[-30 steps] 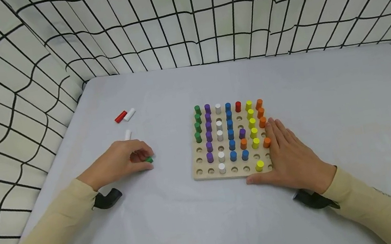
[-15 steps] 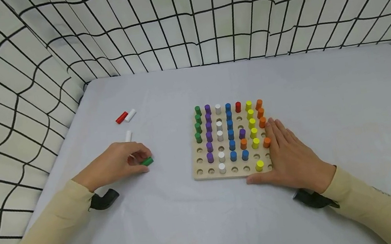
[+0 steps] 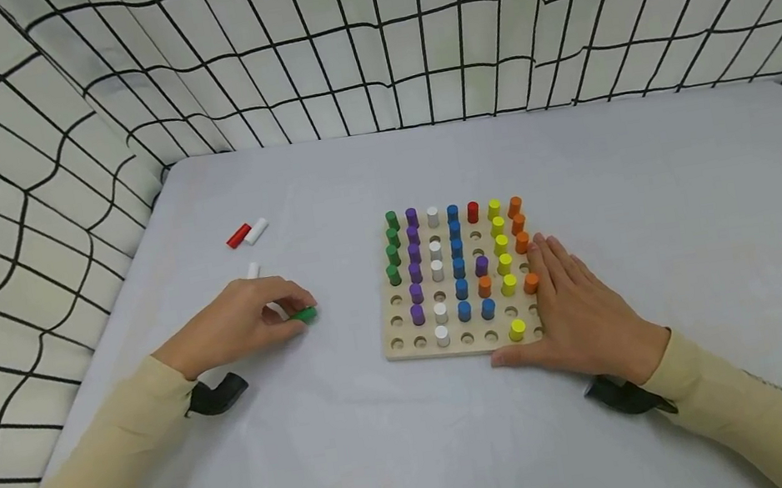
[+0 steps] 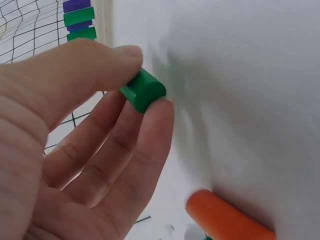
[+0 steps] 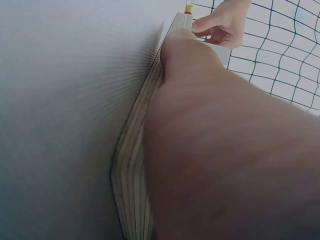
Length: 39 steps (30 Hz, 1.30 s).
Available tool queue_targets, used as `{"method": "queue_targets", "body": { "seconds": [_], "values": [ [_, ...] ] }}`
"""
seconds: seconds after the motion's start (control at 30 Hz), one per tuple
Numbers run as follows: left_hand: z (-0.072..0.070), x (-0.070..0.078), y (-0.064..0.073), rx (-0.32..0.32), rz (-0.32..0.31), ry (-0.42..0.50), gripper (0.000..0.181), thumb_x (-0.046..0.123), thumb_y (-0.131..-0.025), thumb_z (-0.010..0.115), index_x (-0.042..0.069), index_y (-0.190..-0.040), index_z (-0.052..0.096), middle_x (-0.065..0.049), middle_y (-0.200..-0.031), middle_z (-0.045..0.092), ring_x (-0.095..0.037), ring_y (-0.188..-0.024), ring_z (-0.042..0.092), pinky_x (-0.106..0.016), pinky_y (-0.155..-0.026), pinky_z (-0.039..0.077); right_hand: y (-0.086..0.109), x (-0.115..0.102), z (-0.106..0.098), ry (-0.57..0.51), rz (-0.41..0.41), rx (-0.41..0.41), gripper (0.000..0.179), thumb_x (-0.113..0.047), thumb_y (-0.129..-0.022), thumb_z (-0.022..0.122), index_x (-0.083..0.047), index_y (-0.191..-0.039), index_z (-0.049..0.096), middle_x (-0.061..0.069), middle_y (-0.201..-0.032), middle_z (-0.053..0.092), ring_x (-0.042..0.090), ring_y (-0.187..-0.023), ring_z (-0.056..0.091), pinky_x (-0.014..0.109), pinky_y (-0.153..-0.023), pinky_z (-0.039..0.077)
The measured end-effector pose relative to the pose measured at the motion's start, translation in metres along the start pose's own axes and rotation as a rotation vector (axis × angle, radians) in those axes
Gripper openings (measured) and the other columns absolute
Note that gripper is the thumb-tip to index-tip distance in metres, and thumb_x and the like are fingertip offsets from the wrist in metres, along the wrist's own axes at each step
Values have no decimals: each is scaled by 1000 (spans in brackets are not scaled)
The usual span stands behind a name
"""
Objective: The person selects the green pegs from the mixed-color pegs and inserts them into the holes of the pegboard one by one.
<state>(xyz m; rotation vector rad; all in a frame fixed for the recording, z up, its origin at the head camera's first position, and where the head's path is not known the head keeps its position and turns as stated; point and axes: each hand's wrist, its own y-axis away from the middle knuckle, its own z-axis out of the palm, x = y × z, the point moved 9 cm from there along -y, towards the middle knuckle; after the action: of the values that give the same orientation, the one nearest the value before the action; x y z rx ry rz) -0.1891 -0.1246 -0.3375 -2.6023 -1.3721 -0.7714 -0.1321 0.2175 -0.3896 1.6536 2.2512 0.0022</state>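
My left hand [image 3: 246,320] pinches a green peg [image 3: 305,315] between thumb and fingers, to the left of the pegboard. The left wrist view shows the end of that green peg [image 4: 144,91] sticking out above the white cloth. Below the hand in that view lies an orange peg [image 4: 227,217]; the head view hides it. The wooden pegboard [image 3: 407,351] carries upright pegs in columns of several colours, with some bare holes. Along its right side rests my right hand [image 3: 587,316], fingers straight and thumb at the front edge, covering some right-hand holes.
A red peg [image 3: 239,235] and a white peg [image 3: 256,231] lie side by side behind my left hand. Another white peg [image 3: 254,270] lies nearer, partly hidden by it. Black wire mesh [image 3: 385,51] borders the white-covered table at the back and sides.
Over the last half second my left hand has moved slightly right with the green peg, nearer the pegboard. My right hand has stayed in place at the board's side.
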Motion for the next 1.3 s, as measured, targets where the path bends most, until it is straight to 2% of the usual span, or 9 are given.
{"method": "queue_targets", "body": {
  "seconds": [0.23, 0.47, 0.7, 0.93, 1.2, 1.3],
  "values": [
    [0, 13, -15, 60, 96, 63, 28, 7, -91, 78, 19, -116, 76, 8, -105, 76, -6, -94, 70, -27, -85, 64, -1, 2, 0, 0, 2, 9, 148, -96, -72, 56, 10, -161, 2, 30, -172, 2, 50, -161, 7, 64, -130, 18],
    [-6, 25, -26, 170, 170, 112, 32, 5, -84, 84, 17, -112, 75, 6, -105, 76, -5, -92, 70, -26, -81, 64, -1, 3, -1, -1, 5, 16, 150, -99, -70, 53, 9, -162, 2, 29, -172, 3, 49, -161, 8, 64, -130, 19],
    [-8, 31, -37, 219, 187, 192, 32, 7, -84, 86, 16, -111, 74, 5, -108, 77, -4, -94, 71, -25, -85, 64, -1, 3, 0, 4, 6, 10, 150, -99, -70, 52, 9, -162, 3, 29, -173, 3, 48, -161, 7, 64, -130, 20],
    [-8, 38, -45, 263, 214, 260, 34, 5, -83, 86, 14, -114, 73, 1, -108, 77, -8, -95, 73, -23, -87, 64, -1, 4, 1, 6, 15, 1, 151, -102, -68, 47, 8, -162, 2, 28, -173, 2, 48, -162, 6, 64, -130, 18],
    [-5, 38, -49, 290, 180, 285, 32, 6, -84, 85, 12, -113, 73, -2, -108, 76, -15, -96, 74, -32, -88, 65, -1, 3, 0, 16, 6, 10, 150, -99, -70, 51, 8, -162, 2, 29, -172, 3, 48, -161, 7, 63, -130, 19],
    [-4, 39, -50, 295, 180, 317, 32, 4, -84, 85, 11, -113, 73, -4, -108, 76, -16, -97, 75, -30, -89, 65, -1, 3, 0, 14, 8, 9, 150, -99, -71, 53, 8, -162, 2, 29, -172, 3, 48, -161, 7, 64, -130, 19]
  ]
}}
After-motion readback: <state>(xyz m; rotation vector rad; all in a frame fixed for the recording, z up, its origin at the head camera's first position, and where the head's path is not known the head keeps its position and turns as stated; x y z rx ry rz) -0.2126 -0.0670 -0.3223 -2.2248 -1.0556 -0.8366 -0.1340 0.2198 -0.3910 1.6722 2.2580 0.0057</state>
